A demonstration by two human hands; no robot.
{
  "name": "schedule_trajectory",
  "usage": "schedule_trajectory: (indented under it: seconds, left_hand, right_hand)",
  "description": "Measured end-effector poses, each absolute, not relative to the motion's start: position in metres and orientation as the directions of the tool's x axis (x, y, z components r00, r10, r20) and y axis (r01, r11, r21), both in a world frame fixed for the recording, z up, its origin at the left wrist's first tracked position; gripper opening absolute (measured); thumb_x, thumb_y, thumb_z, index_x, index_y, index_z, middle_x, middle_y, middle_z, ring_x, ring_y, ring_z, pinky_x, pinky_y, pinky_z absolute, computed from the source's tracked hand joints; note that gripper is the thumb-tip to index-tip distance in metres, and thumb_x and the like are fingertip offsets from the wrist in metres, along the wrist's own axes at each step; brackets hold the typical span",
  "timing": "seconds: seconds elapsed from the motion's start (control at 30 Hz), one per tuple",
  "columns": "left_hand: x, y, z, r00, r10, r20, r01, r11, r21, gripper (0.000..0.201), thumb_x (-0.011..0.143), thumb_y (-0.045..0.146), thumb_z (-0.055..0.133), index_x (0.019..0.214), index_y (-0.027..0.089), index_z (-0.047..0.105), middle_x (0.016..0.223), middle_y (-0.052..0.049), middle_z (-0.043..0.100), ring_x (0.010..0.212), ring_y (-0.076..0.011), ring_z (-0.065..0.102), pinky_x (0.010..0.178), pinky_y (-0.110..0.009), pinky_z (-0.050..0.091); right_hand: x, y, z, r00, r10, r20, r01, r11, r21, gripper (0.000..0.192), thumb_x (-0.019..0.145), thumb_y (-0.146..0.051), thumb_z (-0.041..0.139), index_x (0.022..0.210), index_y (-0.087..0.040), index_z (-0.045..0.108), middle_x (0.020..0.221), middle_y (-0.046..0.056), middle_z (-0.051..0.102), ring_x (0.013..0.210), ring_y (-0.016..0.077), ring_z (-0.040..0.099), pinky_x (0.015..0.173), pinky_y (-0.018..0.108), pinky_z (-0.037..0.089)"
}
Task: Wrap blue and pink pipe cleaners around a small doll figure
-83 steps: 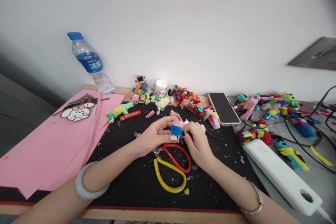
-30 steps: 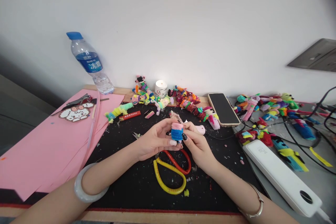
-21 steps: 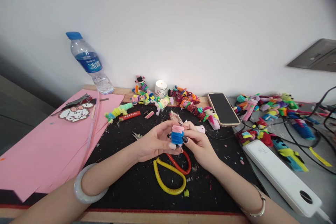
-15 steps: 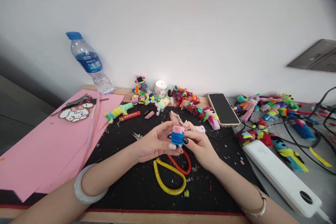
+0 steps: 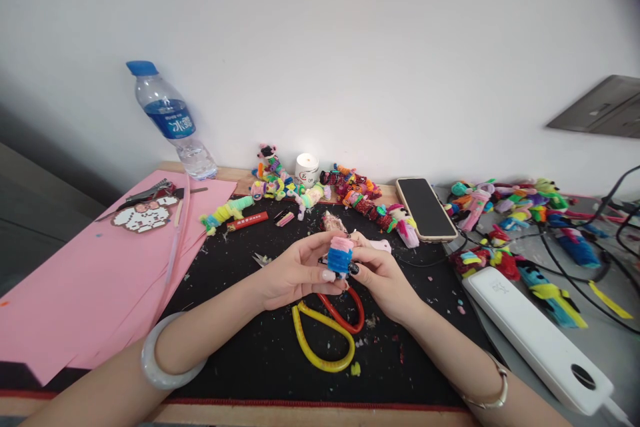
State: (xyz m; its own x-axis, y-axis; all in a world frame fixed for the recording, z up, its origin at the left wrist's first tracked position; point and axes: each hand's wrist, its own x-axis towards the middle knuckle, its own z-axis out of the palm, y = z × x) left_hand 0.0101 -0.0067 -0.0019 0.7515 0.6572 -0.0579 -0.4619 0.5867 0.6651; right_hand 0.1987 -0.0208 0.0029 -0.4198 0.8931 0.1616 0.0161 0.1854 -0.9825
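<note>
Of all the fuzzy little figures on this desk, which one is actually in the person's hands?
The pink-topped, blue-bodied figure, pinched between the left hand and right hand above the black mat. All the other figures lie on the desk, untouched.

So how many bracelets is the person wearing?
2. A pale chunky bracelet is on the left wrist, near the mat's front edge, and a thin silver bracelet is on the right wrist. None seem hidden.
</note>
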Motion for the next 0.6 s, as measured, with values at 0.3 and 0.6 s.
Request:
schedule_trajectory:
  seconds: [0.3,0.6]
  left_hand:
    - [0.0098,-0.007,-0.0011,0.753,0.656,-0.057,-0.466,0.593,0.656,0.051,0.074,0.002,0.064,0.115,0.03,0.056,0.103,-0.001,0.062,0.078,-0.013,0.068,0.074,-0.025,0.057]
    - [0.0096,-0.0068,0.0018,0.738,0.671,-0.076,-0.442,0.565,0.696,0.05,0.075,0.004,0.063,0.117,0.03,0.055,0.113,-0.002,0.058,0.081,-0.0124,0.066,0.076,-0.025,0.055]
  right_hand:
    - [0.2,-0.0209,0.0024,-0.425,0.897,0.118,-0.005,0.128,-0.992,0.02,0.08,-0.038,0.061,0.091,-0.025,0.07,0.095,0.003,0.056,0.096,0.0201,0.049,0.092,0.035,0.037]
    - [0.1986,-0.0205,0.005,-0.427,0.896,0.12,0.005,0.135,-0.991,0.021,0.082,-0.039,0.059,0.09,-0.023,0.069,0.097,0.004,0.057,0.1,0.0203,0.048,0.094,0.034,0.036]
